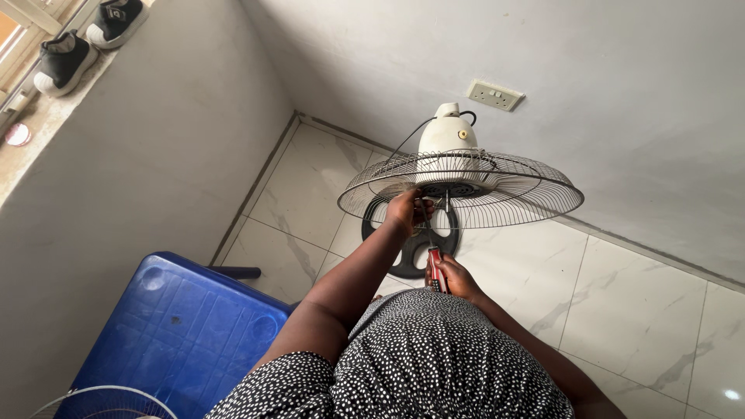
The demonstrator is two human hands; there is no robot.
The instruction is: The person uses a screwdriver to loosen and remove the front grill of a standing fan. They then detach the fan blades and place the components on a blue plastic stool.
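Observation:
A standing fan stands in the room's corner, with a white motor housing (448, 133), a round wire rear guard (497, 186) and a black round base (411, 252) on the floor. My left hand (405, 209) reaches into the guard near its hub and pinches something small there; what it is I cannot tell. My right hand (454, 278) grips a screwdriver (435, 264) with a red and black handle. Its shaft points up toward the hub, close beside my left hand.
A blue plastic table (182, 326) stands at lower left, with another wire fan guard (105, 403) at the bottom edge. A wall socket (495, 95) is behind the fan. Two black and white shoes (66, 58) sit on the window ledge. Marble-look tiles (621, 310) cover the floor.

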